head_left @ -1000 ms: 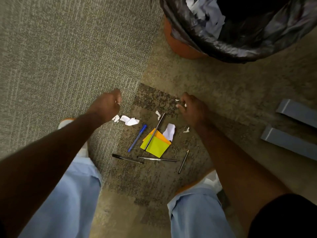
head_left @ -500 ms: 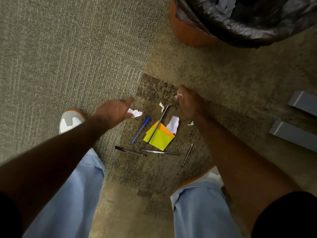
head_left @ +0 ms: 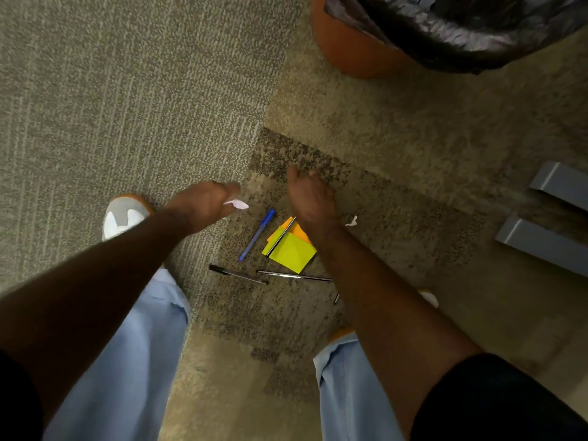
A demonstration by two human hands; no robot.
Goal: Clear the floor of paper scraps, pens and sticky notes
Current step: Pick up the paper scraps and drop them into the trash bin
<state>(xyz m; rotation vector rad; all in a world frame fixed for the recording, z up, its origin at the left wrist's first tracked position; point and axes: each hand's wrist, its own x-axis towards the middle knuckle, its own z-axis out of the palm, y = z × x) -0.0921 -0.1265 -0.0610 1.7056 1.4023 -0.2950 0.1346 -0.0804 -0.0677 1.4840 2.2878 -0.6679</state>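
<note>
**Scraps in hand, pens and notes still down**

The carpet floor (head_left: pixel 127 90) is largely bare of litter apart from one cluster between the person's feet. At the top right stands the orange bin (head_left: pixel 343 49) with its black liner, well apart from that cluster.

The left hand (head_left: pixel 203 205) is curled closed around a white paper scrap (head_left: pixel 237 204) that pokes out past the fingers. The right hand (head_left: pixel 310 198) hovers over the top of the pile; its grip is turned away, so whether it holds anything I cannot tell.

Left to clear: the yellow and orange sticky notes (head_left: pixel 291 251), with a silver pen (head_left: pixel 281 237) lying across them, a blue pen (head_left: pixel 257 234) just beside, a black pen (head_left: pixel 237 274), another silver pen (head_left: pixel 294 275), and one small scrap (head_left: pixel 351 221).
</note>
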